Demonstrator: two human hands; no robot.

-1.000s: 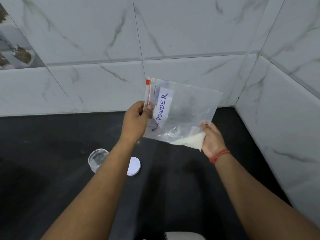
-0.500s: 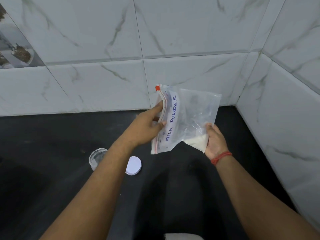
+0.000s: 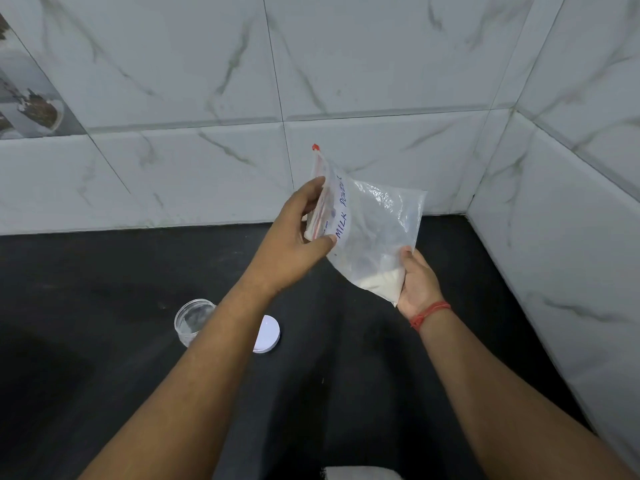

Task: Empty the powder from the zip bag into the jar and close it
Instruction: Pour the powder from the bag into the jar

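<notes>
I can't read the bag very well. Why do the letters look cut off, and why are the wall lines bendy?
Head view: the zip bag is crumpled and turned edge-on, so its label folds away past "MILK". The wide-angle lens bows the tile lines toward the frame edges. The left hand pinches the zip edge, and the right hand holds the powder corner. The jar is partly hidden behind the left forearm.

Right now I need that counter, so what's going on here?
A person is holding a clear zip bag labelled milk powder above the black counter. The left hand pinches its zip edge; the right hand grips the bottom corner, where the white powder sits. The jar stands open on the counter, its white lid lying beside it. Nothing looks poured yet.
</notes>
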